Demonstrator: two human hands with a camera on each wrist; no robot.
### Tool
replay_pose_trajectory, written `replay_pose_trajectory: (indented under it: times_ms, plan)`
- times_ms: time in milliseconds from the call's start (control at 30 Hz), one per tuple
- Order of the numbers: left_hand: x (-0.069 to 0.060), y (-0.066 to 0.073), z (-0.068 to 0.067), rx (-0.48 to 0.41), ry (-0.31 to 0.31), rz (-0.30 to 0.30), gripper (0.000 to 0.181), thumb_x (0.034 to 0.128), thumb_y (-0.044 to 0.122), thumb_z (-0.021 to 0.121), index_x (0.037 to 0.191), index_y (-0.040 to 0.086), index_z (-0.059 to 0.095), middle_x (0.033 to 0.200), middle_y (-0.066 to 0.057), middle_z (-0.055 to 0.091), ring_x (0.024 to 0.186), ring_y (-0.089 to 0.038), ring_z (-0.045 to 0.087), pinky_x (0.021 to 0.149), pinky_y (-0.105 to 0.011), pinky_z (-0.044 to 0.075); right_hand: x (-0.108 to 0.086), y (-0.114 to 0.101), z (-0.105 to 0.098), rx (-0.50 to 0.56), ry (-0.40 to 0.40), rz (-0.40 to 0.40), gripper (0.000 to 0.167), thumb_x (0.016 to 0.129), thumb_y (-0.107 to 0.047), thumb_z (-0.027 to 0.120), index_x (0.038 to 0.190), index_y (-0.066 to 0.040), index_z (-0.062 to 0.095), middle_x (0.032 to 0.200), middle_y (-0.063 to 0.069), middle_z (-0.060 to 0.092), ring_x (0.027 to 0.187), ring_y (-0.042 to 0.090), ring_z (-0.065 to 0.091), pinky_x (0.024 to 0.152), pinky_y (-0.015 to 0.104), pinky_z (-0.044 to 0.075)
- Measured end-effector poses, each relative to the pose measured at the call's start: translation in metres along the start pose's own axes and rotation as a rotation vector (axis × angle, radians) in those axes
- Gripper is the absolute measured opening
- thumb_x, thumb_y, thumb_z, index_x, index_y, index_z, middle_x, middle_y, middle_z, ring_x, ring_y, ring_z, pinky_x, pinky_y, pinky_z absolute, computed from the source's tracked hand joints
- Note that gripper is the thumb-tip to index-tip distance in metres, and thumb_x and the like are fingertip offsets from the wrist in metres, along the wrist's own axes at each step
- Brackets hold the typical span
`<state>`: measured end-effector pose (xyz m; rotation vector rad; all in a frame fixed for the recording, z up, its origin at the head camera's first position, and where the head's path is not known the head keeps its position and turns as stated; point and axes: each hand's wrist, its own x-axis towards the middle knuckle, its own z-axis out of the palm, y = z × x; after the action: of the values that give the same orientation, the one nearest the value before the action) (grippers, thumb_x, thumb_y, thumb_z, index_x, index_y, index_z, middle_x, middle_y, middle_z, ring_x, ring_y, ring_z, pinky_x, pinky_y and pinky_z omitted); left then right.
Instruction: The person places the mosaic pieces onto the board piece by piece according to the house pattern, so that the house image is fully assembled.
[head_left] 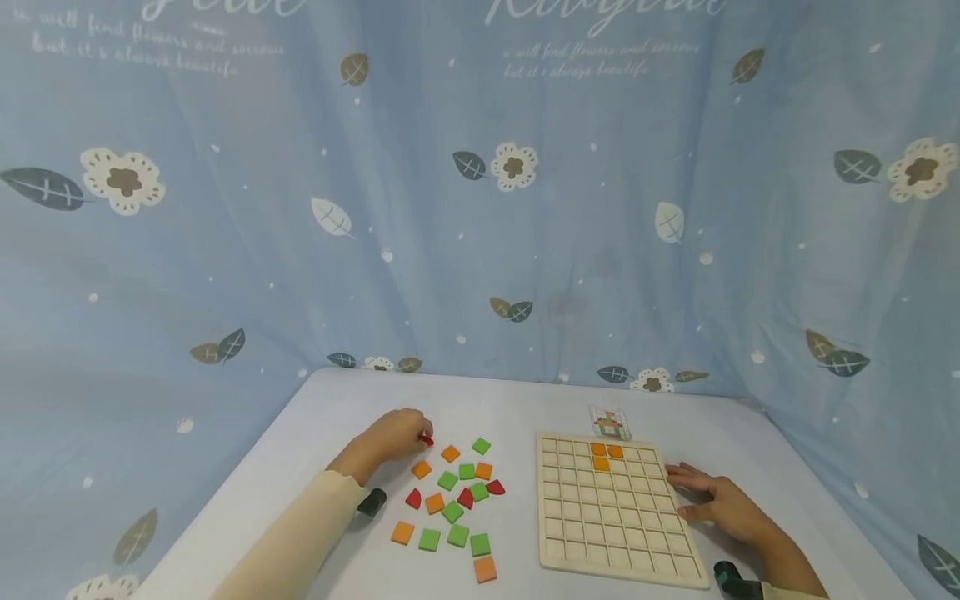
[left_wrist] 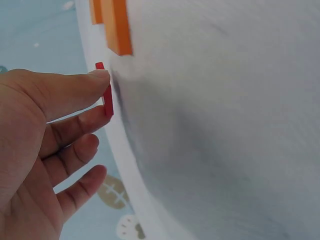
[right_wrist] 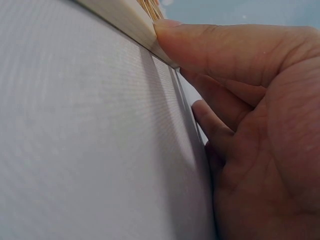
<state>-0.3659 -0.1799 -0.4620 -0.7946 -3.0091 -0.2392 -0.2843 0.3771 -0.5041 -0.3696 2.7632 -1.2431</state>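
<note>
Your left hand [head_left: 393,435] pinched a red tile [left_wrist: 108,100] between thumb and forefinger at eleven o'clock of the loose orange, green and red tiles [head_left: 447,481]. A strip of white tabletop [head_left: 517,521] ran between these and the wooden grid board [head_left: 617,511] at their three o'clock. Your right hand [head_left: 723,504] had its fingers extended, thumb touching the board's three-o'clock edge.

The board [head_left: 600,532] is showing smooth, matt wood. The worktop [right_wrist: 90,130] is looking like matt, finely ribbed cloth. The curtain [head_left: 420,275] is showing creased, matt cloth. An orange tile [left_wrist: 117,30] is looking smooth, its exact material unclear.
</note>
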Motion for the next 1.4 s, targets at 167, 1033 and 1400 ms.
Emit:
replay_pose_trajectory:
  times_ms: [167,1033,1400]
  plan:
    - [0.008,0.009,-0.002,0.016,-0.001,0.041,0.008,0.0844,0.015,0.076,0.092,0.017,0.074,0.081,0.010,0.060,0.073,-0.009,0.052,0.075,-0.032,0.050,-0.001,0.000,-0.002,-0.022,0.011,0.012,0.064,0.070,-0.023,0.082,0.124,0.005,0.063,0.142,0.023,0.045,0.137,0.051,0.021,0.105,0.067,0.016]
    - [0.042,0.092,-0.001,0.027,0.005,0.267,0.013,0.0882,0.020,0.073,0.101,0.019,0.075,0.093,0.010,0.063,0.085,-0.007,0.058,0.084,-0.026,0.049,0.001,0.000,0.003,-0.002,0.016,0.030,0.065,0.067,-0.020,0.084,0.123,0.005,0.064,0.142,0.022,0.046,0.137,0.049,0.021,0.106,0.066,0.015]
    - [0.058,0.128,0.006,0.050,-0.012,0.348,0.013,0.0887,0.022,0.073,0.101,0.019,0.074,0.090,0.011,0.061,0.081,-0.004,0.055,0.079,-0.020,0.047,0.000,-0.002,0.003,0.021,0.018,0.023,0.065,0.067,-0.020,0.084,0.123,0.005,0.064,0.142,0.022,0.046,0.138,0.049,0.020,0.105,0.067,0.013]
